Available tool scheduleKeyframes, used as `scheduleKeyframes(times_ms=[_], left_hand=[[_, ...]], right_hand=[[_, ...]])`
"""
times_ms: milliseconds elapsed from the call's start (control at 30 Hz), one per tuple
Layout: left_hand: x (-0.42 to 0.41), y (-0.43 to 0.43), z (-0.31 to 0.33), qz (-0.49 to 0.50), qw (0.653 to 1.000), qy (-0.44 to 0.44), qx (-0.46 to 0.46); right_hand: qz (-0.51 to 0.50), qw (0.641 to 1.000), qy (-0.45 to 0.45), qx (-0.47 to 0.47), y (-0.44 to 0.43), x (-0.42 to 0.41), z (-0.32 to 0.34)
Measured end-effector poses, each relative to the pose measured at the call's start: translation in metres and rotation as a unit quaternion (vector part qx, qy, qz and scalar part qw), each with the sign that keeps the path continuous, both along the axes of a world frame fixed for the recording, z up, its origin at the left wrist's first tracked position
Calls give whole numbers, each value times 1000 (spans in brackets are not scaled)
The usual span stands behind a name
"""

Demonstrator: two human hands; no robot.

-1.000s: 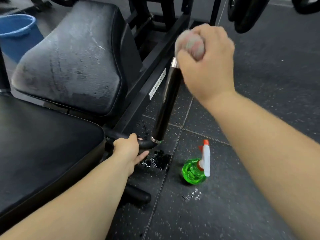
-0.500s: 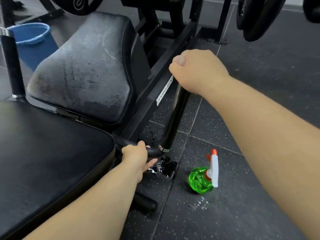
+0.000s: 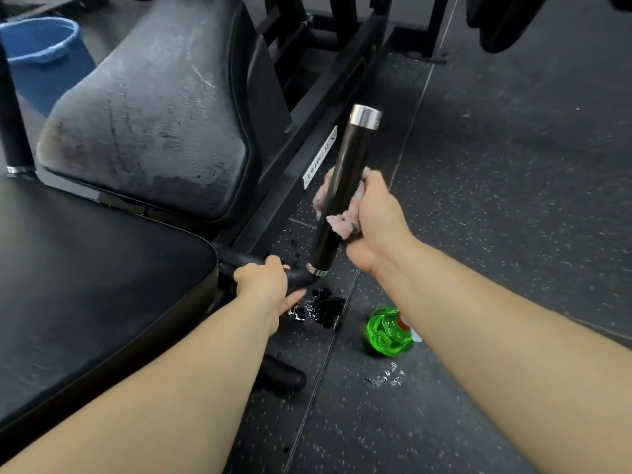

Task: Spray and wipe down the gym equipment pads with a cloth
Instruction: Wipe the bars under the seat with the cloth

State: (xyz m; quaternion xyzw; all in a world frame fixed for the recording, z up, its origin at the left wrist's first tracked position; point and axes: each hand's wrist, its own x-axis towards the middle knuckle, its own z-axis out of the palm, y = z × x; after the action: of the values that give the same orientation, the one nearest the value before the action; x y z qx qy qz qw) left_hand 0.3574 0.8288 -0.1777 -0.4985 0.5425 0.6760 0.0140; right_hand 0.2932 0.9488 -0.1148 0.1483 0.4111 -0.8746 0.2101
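Observation:
A black upright handle (image 3: 345,172) with a chrome cap rises from a bent bar beside the machine's seat. My right hand (image 3: 372,220) grips a pinkish cloth (image 3: 343,218) wrapped around the handle's middle. My left hand (image 3: 265,282) holds the horizontal part of the bar near the bend, fingers curled over it. The black seat pad (image 3: 85,285) lies at lower left. Behind it, the back pad (image 3: 160,114) shows streaks and a dull film. A green spray bottle (image 3: 386,331) stands on the floor, partly hidden by my right forearm.
A wet puddle (image 3: 319,307) darkens the rubber floor under the bend. A blue bucket (image 3: 37,46) sits at far left behind the pad. Another black post (image 3: 12,124) stands at the left edge. Weight plates (image 3: 502,18) hang at top right.
My right hand has slid with the cloth from the handle's top cap down to its middle, baring the chrome cap. My left hand has kept its hold on the bar.

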Motion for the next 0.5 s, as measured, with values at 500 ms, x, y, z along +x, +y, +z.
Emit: scheduleKeyframes(times_ms=[500], left_hand=[[3,5,4,-61,990,-66,-105]], right_hand=[[102,979,-137,111,14,62,-35]])
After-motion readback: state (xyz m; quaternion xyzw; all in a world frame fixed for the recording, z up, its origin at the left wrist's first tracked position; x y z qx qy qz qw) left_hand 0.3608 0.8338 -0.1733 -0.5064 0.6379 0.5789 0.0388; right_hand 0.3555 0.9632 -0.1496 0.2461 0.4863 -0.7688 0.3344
